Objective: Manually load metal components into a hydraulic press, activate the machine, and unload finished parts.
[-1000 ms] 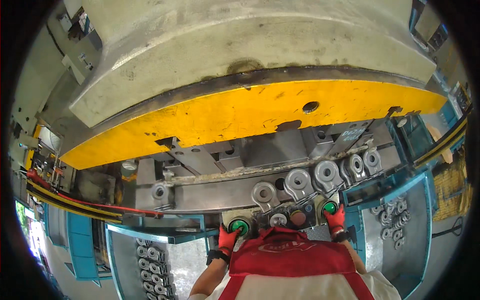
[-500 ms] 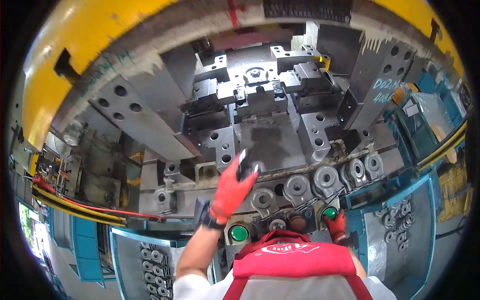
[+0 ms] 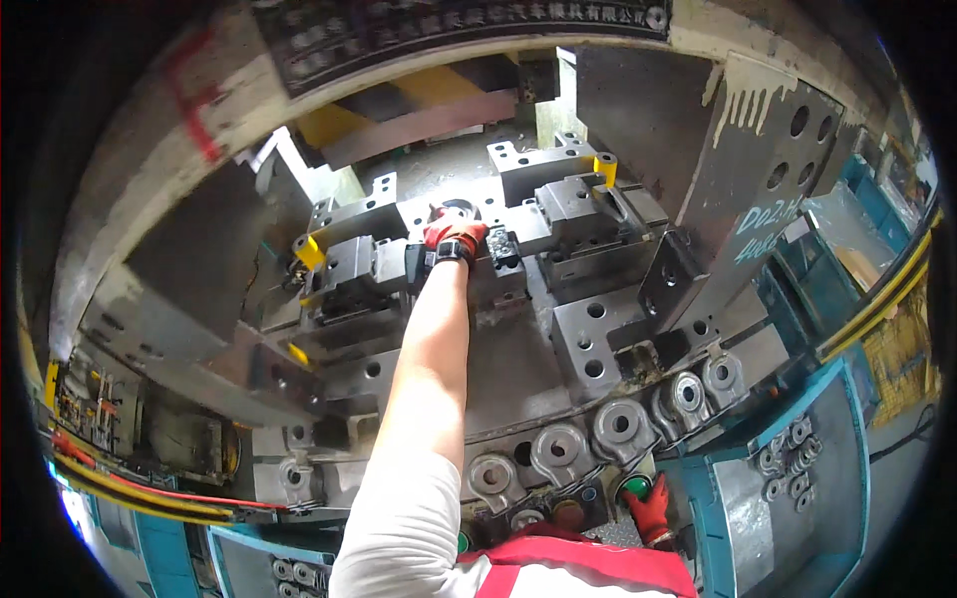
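The press opening stands wide, with the grey upper die block (image 3: 768, 169) tilted up at the right and open room above the lower die (image 3: 518, 359), whose front edge curves along a row of grey ring-shaped forgings (image 3: 618, 429) set side by side; a dark sign plate (image 3: 449, 30) with pale lettering runs along the top edge of the press frame, a red painted mark (image 3: 194, 100) sits on the frame at upper left, and pale chalked writing marks the lower face of the upper block; small yellow blocks (image 3: 307, 249) flag the left and right ends of the central tooling; blue bins (image 3: 788, 468) holding more ring parts stand at the right front corner, and another bin lies at the lower left; the left hand (image 3: 454, 234), in a red glove, reaches far in across the die and closes over a dark round part (image 3: 457, 209) seated at the middle rear of the tooling, fingers curled on it; the right hand (image 3: 650, 508), also red-gloved, rests at the near edge just beside a green button (image 3: 634, 487), and how far it is open I cannot tell.
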The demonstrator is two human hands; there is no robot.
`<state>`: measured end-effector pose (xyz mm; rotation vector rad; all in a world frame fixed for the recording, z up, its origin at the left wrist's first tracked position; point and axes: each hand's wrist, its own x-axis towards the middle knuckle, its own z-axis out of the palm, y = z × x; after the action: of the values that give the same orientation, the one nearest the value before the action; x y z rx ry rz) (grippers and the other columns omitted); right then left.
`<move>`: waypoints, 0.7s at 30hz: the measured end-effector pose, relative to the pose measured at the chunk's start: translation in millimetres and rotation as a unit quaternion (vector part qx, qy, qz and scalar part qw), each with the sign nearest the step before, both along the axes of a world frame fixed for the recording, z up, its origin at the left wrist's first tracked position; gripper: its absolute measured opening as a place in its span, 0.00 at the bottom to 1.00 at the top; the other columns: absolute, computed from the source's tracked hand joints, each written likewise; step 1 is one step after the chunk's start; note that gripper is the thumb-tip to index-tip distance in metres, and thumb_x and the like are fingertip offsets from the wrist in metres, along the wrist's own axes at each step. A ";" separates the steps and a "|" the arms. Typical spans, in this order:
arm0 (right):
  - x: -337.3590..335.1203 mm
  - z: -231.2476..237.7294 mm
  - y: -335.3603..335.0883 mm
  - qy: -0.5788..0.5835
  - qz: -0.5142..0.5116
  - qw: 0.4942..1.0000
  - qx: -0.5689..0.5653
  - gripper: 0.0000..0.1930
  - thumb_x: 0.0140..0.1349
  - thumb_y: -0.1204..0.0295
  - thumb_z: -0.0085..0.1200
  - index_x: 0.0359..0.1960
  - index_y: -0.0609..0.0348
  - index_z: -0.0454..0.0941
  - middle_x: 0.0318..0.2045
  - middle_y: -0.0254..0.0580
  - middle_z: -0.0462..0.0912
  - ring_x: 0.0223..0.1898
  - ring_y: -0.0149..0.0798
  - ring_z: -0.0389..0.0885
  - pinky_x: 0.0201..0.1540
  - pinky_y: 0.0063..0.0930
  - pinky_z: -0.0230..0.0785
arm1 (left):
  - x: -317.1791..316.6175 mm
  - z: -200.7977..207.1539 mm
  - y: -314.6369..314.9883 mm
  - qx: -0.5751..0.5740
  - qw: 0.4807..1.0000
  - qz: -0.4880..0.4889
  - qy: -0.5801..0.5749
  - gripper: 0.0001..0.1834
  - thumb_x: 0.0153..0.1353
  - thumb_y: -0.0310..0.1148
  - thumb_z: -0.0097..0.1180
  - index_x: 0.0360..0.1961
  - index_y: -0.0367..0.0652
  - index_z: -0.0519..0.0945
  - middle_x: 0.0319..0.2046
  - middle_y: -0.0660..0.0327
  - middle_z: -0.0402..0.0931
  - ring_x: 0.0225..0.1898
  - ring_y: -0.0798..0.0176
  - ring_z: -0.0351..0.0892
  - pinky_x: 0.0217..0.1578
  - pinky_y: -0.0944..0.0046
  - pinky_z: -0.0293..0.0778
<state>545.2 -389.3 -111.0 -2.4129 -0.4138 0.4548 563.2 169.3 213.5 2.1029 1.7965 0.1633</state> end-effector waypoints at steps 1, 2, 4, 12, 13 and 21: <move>-0.2 6.6 1.2 0.017 -0.006 1.000 0.009 0.54 0.42 0.53 0.67 0.64 0.69 0.47 0.60 0.66 0.58 0.62 0.60 0.56 0.63 0.43 0.50 | -2.0 -0.1 2.4 -0.016 1.000 -0.006 -0.008 0.64 0.38 0.63 0.61 0.68 0.42 0.39 0.59 0.46 0.63 0.58 0.46 0.66 0.56 0.55 0.65; 2.3 13.8 6.9 0.034 -0.010 0.999 0.019 0.54 0.42 0.52 0.67 0.64 0.69 0.47 0.60 0.66 0.58 0.62 0.60 0.56 0.63 0.43 0.51 | -3.6 1.6 3.1 -0.009 1.000 -0.008 -0.017 0.65 0.37 0.63 0.61 0.68 0.43 0.39 0.59 0.46 0.64 0.57 0.46 0.67 0.55 0.55 0.66; 2.2 12.9 3.2 0.032 -0.017 0.999 0.025 0.52 0.42 0.54 0.67 0.64 0.68 0.50 0.59 0.64 0.60 0.62 0.57 0.58 0.63 0.41 0.52 | -3.9 2.3 1.1 0.001 0.999 -0.018 -0.036 0.65 0.37 0.63 0.62 0.68 0.45 0.38 0.57 0.46 0.65 0.55 0.48 0.70 0.53 0.55 0.68; -5.0 112.5 44.9 -0.011 -0.022 0.954 0.299 0.31 0.54 0.71 0.59 0.59 0.67 0.62 0.54 0.54 0.69 0.56 0.47 0.67 0.59 0.36 0.58 | -76.1 -3.9 -41.7 0.207 0.946 -0.046 -0.245 0.62 0.38 0.53 0.67 0.67 0.41 0.42 0.50 0.37 0.69 0.49 0.40 0.73 0.49 0.54 0.70; -12.5 131.4 59.7 0.044 0.004 0.933 0.358 0.28 0.55 0.74 0.57 0.58 0.67 0.63 0.54 0.51 0.70 0.56 0.44 0.68 0.58 0.33 0.59 | -95.3 -1.7 -64.2 0.230 0.923 -0.072 -0.301 0.60 0.36 0.53 0.68 0.65 0.39 0.47 0.48 0.40 0.71 0.46 0.40 0.75 0.47 0.54 0.71; -76.4 128.9 152.2 -0.101 0.422 0.886 0.162 0.36 0.51 0.64 0.60 0.61 0.63 0.59 0.55 0.55 0.67 0.55 0.52 0.67 0.58 0.40 0.59 | -283.2 -35.0 -279.6 0.178 0.893 -0.175 -0.374 0.57 0.35 0.41 0.71 0.65 0.36 0.52 0.55 0.43 0.65 0.56 0.45 0.67 0.54 0.55 0.65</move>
<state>468.8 -237.1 17.9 -1.8513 -1.5264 0.4427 279.9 -110.3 178.5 2.1143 0.9642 1.1037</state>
